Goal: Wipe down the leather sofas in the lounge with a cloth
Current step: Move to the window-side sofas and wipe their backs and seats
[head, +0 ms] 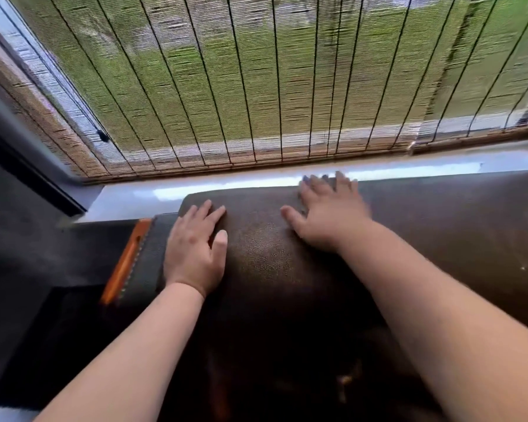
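Observation:
A dark brown leather sofa (256, 248) fills the lower half of the head view, its back cushion's top edge under the window. My left hand (195, 248) lies flat on the cushion's left end, fingers straight. My right hand (329, 214) lies spread on the cushion's top edge, fingers straight and reaching over the back; it is blurred. No cloth shows in either hand or anywhere on the sofa.
A white windowsill (256, 181) runs just behind the sofa back. A bamboo roller blind (241, 80) hangs down to it. An orange strip (125, 260) edges a dark panel left of the cushion. A grey wall and dark frame (28, 178) stand at the left.

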Demonstrator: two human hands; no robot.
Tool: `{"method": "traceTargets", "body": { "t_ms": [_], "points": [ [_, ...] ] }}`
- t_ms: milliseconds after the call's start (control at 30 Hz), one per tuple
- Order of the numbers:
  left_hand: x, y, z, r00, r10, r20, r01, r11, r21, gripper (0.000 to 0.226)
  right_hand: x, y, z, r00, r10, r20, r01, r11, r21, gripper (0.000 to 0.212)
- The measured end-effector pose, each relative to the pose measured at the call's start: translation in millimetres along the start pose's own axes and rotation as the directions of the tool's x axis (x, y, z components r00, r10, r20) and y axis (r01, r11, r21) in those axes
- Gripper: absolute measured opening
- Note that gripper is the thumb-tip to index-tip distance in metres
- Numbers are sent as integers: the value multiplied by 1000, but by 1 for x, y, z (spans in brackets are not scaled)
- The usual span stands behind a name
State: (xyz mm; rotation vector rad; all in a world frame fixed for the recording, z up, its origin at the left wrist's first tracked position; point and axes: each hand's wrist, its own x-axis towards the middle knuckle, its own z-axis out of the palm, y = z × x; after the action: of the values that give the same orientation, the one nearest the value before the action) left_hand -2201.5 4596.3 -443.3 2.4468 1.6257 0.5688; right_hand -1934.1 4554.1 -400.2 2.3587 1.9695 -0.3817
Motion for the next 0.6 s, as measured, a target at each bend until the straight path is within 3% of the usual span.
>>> {"method": "traceTargets", "body": {
  "t_ms": [133,200,267,367,433,500,600],
  "points": [
    [0,4,-3,1000,0,6,0,1000,0,70,-72,-60,44,936,-347,-62,345,938,-44,89],
    [0,3,-4,1000,0,5,0,1000,7,70,-82,-44,42,915,-399,-62,395,916,-74,81],
    [-1,4,-3,1000,-4,8,4,1000,19,69,-69,-7,33,956,-270,-112,260,960,-101,74],
    [-1,3,-3,1000,-11,0,11,1000,22,70,-55,32,21,989,54,-141,-58,998,-23,70],
    [-2,4,-2,1000,-11,-1,11,1000,25,71,-63,8,30,980,72,-183,-75,997,-8,73],
    [-1,4,-2,1000,-5,0,5,999,34,72,-81,-38,46,980,-75,-186,70,997,-34,76],
    [0,5,-4,1000,-10,20,9,998,58,75,-107,-71,65,919,-357,-167,334,930,-154,74]
  ]
}}
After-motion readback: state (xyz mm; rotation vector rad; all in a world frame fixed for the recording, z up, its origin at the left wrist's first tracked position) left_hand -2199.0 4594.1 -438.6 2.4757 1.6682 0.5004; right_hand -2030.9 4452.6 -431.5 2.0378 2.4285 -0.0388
